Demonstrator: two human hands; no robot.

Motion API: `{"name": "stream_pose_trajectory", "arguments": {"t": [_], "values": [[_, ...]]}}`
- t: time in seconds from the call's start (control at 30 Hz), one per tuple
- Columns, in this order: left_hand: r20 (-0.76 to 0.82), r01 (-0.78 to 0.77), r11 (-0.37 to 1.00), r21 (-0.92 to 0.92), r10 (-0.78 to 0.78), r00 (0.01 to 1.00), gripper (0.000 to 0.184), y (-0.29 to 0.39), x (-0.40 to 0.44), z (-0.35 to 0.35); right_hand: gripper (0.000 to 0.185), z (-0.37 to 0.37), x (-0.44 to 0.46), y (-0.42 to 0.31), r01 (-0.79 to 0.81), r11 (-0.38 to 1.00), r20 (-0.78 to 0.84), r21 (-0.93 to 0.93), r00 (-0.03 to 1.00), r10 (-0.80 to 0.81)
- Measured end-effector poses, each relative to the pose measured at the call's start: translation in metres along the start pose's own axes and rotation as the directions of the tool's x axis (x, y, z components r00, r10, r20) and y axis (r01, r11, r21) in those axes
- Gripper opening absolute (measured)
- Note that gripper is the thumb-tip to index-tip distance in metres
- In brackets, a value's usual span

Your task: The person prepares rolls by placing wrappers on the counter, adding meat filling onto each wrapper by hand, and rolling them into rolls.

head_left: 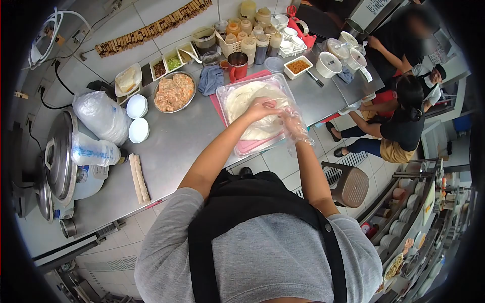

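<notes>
A large mass of pale dough [240,103] fills a clear plastic tub [220,97], which rests on a red cutting board [214,107]. Over the dough, my bare left hand [261,108] has its fingers bent and closed on the fingertip end of a clear plastic glove. That loose, wrinkled glove [301,137] covers my right hand [294,122], which is over the tub's right side with its fingers extended toward my left hand. The two hands meet, and their contact partly hides the fingertips.
Left of the tub are a bowl of minced filling [174,93], white bowls [138,130] and a rolling pin [138,178]. Behind it stand a red mug [237,65] and sauce bottles [247,48]. A stool [349,186] and a seated co-worker [399,121] are at right.
</notes>
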State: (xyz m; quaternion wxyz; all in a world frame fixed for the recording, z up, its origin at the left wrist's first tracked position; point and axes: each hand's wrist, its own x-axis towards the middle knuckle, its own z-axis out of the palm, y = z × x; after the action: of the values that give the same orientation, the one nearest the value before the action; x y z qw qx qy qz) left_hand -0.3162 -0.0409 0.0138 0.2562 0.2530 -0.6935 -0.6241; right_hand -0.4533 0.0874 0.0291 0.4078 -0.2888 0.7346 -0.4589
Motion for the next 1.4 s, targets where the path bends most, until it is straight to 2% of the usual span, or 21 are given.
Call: {"name": "stream_pose_trajectory", "arguments": {"t": [0.07, 0.2, 0.23, 0.27, 0.3, 0.33, 0.37, 0.4, 0.47, 0.5, 0.57, 0.6, 0.67, 0.73, 0.8, 0.87, 0.93, 1.0, 1.17, 1.37, 1.4], "values": [[-0.007, 0.026, 0.999, 0.037, -0.026, 1.0, 0.031, 0.002, 0.0, 0.0, 0.045, 0.0, 0.015, 0.012, -0.006, 0.983, 0.004, -0.183, 1.0, 0.007], [-0.073, 0.103, 0.989, 0.102, -0.096, 0.993, 0.031, -0.002, 0.003, -0.004, 0.039, 0.003, -0.003, -0.007, 0.019, 0.994, -0.069, -0.109, 0.997, -0.026], [-0.069, 0.102, 0.989, 0.105, -0.095, 0.993, 0.031, -0.001, 0.003, -0.005, 0.036, -0.004, 0.032, 0.042, 0.269, 0.824, -0.043, -0.499, 0.942, -0.333], [-0.152, 0.075, 0.975, 0.21, -0.043, 0.987, 0.031, 0.0, 0.003, -0.007, 0.034, -0.007, 0.052, 0.068, 0.421, 0.453, 0.102, -0.786, 0.811, -0.576], [-0.228, 0.055, 0.948, 0.315, 0.019, 0.973, 0.032, 0.0, 0.003, -0.007, 0.034, -0.008, 0.043, 0.057, 0.418, 0.456, 0.097, -0.786, 0.811, -0.577], [-0.223, 0.05, 0.947, 0.316, 0.022, 0.975, 0.032, 0.007, 0.003, -0.006, 0.032, -0.012, 0.025, 0.036, 0.231, 0.737, -0.09, -0.635, 0.926, -0.367], [-0.091, 0.048, 0.891, 0.452, -0.007, 0.996, 0.03, 0.023, 0.001, -0.004, 0.03, -0.015, 0.012, 0.023, 0.001, 0.914, -0.214, -0.405, 0.972, -0.096], [0.037, 0.024, 0.816, 0.578, -0.056, 0.998, 0.029, 0.042, 0.001, -0.004, 0.03, -0.017, 0.011, 0.026, 0.0, 0.915, -0.221, -0.403, 0.97, -0.098], [0.104, 0.05, 0.874, 0.483, -0.114, 0.988, 0.028, 0.099, 0.01, 0.003, 0.031, -0.027, 0.015, 0.039, -0.053, 0.707, -0.26, -0.705, 0.947, -0.188], [0.172, 0.091, 0.918, 0.385, -0.169, 0.97, 0.027, 0.116, 0.016, 0.009, 0.031, -0.034, 0.011, 0.036, -0.053, 0.708, -0.266, -0.705, 0.944, -0.194], [0.122, 0.061, 0.941, 0.333, -0.107, 0.987, 0.024, 0.109, 0.052, 0.016, 0.035, -0.047, 0.0, 0.031, 0.008, 0.596, -0.115, -0.803, 0.979, -0.169], [-0.027, 0.0, 0.929, 0.37, 0.01, 1.0, 0.023, 0.105, 0.071, 0.018, 0.037, -0.05, -0.006, 0.032, 0.097, 0.429, -0.04, -0.898, 0.953, -0.3], [-0.202, -0.028, 0.904, 0.426, 0.125, 0.971, 0.018, 0.092, 0.11, 0.017, 0.035, -0.052, -0.059, -0.025, -0.072, 0.589, -0.215, -0.805, 0.961, -0.177], [-0.263, 0.051, 0.869, 0.493, 0.092, 0.96, 0.015, 0.059, 0.154, 0.015, 0.04, -0.067, -0.09, -0.014, 0.006, 0.607, -0.195, -0.795, 0.944, -0.265], [-0.325, 0.133, 0.825, 0.549, 0.065, 0.944, 0.016, 0.042, 0.186, 0.015, 0.043, -0.077, -0.121, -0.014, -0.2, 0.773, -0.381, -0.602, 0.923, -0.058], [-0.336, 0.296, 0.772, 0.562, -0.115, 0.935, 0.022, 0.035, 0.213, 0.013, 0.045, -0.093, -0.144, 0.018, -0.195, 0.764, -0.408, -0.616, 0.908, -0.097], [-0.305, 0.305, 0.751, 0.585, -0.144, 0.941, 0.025, 0.013, 0.245, 0.015, 0.044, -0.102, -0.177, -0.007, -0.345, 0.78, -0.45, -0.523, 0.888, 0.092], [-0.282, 0.322, 0.713, 0.624, -0.179, 0.943, 0.031, -0.013, 0.27, 0.018, 0.041, -0.111, -0.2, -0.003, -0.352, 0.785, -0.514, -0.509, 0.856, 0.051], [-0.072, 0.14, 0.519, 0.843, -0.15, 0.986, 0.034, -0.048, 0.297, 0.024, 0.041, -0.138, -0.227, 0.043, -0.437, 0.815, -0.57, -0.381, 0.805, 0.165], [-0.11, 0.21, 0.678, 0.705, -0.189, 0.976, 0.035, -0.024, 0.267, 0.039, 0.038, -0.14, -0.198, -0.013, -0.417, 0.842, -0.508, -0.342, 0.836, 0.207], [-0.102, 0.194, 0.681, 0.706, -0.173, 0.98, 0.035, -0.025, 0.269, 0.039, 0.04, -0.139, -0.19, -0.018, -0.376, 0.813, -0.482, -0.445, 0.866, 0.136]]}}
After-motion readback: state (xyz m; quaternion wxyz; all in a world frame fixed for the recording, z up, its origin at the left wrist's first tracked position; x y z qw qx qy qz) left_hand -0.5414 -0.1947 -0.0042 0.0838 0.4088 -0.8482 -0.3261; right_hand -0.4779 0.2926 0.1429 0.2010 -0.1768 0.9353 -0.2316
